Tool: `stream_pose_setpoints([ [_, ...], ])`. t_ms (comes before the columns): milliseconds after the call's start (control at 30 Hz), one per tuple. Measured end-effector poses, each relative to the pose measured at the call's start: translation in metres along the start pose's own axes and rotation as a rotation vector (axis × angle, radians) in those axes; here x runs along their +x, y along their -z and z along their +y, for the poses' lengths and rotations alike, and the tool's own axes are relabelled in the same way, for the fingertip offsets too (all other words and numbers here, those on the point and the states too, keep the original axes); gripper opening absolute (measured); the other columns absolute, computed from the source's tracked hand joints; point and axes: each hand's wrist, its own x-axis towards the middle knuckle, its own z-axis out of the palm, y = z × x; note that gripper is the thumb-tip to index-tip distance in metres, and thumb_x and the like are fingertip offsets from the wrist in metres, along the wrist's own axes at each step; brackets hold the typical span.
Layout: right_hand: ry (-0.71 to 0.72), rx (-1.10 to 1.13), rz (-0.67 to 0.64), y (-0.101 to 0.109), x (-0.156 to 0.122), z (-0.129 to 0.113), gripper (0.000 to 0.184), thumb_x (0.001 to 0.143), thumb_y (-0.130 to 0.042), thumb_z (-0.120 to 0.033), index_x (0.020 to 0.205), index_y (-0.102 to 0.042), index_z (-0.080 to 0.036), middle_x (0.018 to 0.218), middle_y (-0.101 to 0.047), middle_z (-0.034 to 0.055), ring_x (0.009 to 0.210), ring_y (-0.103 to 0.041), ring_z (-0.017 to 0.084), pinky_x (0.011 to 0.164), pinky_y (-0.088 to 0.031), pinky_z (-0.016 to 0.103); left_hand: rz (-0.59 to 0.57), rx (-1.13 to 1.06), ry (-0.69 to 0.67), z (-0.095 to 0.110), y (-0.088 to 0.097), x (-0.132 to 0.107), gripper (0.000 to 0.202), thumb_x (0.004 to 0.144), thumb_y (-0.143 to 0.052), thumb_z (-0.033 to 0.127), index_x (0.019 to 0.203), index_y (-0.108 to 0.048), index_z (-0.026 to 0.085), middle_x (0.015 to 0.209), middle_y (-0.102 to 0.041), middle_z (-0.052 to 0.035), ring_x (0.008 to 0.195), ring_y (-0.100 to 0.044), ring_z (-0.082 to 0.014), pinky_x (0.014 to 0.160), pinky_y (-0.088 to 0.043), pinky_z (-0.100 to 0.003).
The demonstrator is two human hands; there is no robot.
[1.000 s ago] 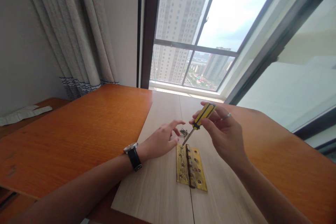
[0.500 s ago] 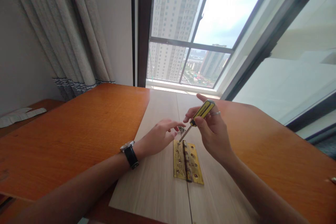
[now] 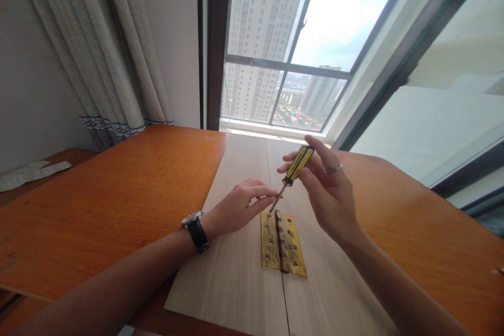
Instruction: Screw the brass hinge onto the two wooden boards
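Note:
A brass-coloured hinge (image 3: 280, 244) with worn, stained leaves lies open over the seam between two pale boards. My right hand (image 3: 333, 197), a ring on one finger, holds a screwdriver (image 3: 299, 165) by its yellow and black handle. The tool leans, its tip at the far hole of the hinge's left leaf; whether a screw sits under it is too small to tell. My left hand (image 3: 250, 200) has thumb and fingertips closed at the screwdriver's shaft, just above the tip. These fingers hide the spot where small screws lay.
The pale boards (image 3: 224, 283) lie on an orange-brown wooden table (image 3: 118, 199) that extends to both sides. Beyond its far edge is a window (image 3: 289, 68) with a dark frame. A grey curtain (image 3: 106, 47) hangs at the left, near a whitish strip (image 3: 33, 173) on a lower surface.
My left fingers have moved right and closed at the screwdriver's shaft, covering the small screws. The right hand has shifted slightly right around the handle, and its index finger has changed position.

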Motion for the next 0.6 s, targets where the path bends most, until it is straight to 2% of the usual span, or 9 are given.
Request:
stream_pose_setpoints([
  [133, -0.022, -0.081, 0.135, -0.0027, 0.0016, -0.0023, 0.049, 0.079, -0.079, -0.014, 0.121, -0.064, -0.033, 0.086, -0.066, -0.0038, 0.077, -0.066, 0.015, 0.071, -0.056, 0.03, -0.033, 0.002, -0.012, -0.0005, -0.0003, -0.0004, 0.024, 0.101, -0.055, 0.022, 0.114, -0.074, 0.015, 0.107, -0.073, -0.0101, 0.099, -0.066, -0.0191, 0.092, -0.05, -0.03],
  [200, -0.022, -0.149, 0.169, -0.0032, 0.0011, -0.002, 0.039, 0.073, -0.083, -0.013, 0.105, -0.069, -0.029, 0.08, -0.062, -0.0048, 0.069, -0.059, 0.013, 0.064, -0.052, 0.026, -0.049, 0.002, -0.01, -0.0005, -0.0006, -0.0008, 0.024, 0.101, -0.056, 0.023, 0.115, -0.074, 0.016, 0.108, -0.073, -0.0101, 0.098, -0.066, -0.0187, 0.091, -0.05, -0.03],
  [300, -0.027, -0.222, 0.149, -0.0027, -0.0014, 0.0003, 0.022, 0.074, -0.081, -0.016, 0.091, -0.071, -0.026, 0.086, -0.063, -0.0032, 0.07, -0.056, 0.012, 0.064, -0.05, 0.026, -0.068, 0.005, 0.023, 0.0005, -0.001, -0.0008, 0.023, 0.1, -0.06, 0.024, 0.117, -0.074, 0.018, 0.104, -0.073, -0.0075, 0.091, -0.065, -0.0163, 0.086, -0.051, -0.028],
  [467, -0.033, -0.242, 0.058, -0.0039, -0.0057, 0.0028, 0.024, 0.082, -0.075, -0.019, 0.104, -0.073, -0.029, 0.089, -0.063, -0.0033, 0.077, -0.055, 0.013, 0.071, -0.049, 0.027, -0.047, 0.018, 0.058, 0.0018, -0.0026, 0.0008, 0.011, 0.093, -0.069, 0.019, 0.102, -0.076, 0.017, 0.092, -0.074, -0.0023, 0.075, -0.059, -0.0116, 0.074, -0.048, -0.023],
  [600, -0.029, -0.214, -0.013, -0.0064, -0.0072, 0.0014, 0.029, 0.089, -0.072, -0.032, 0.118, -0.071, -0.03, 0.087, -0.063, -0.0012, 0.077, -0.056, 0.016, 0.072, -0.051, 0.031, -0.011, 0.044, 0.072, 0.0009, -0.0047, 0.0009, 0.006, 0.092, -0.07, 0.018, 0.091, -0.075, 0.016, 0.087, -0.074, -0.0009, 0.072, -0.059, -0.0112, 0.072, -0.046, -0.022],
])
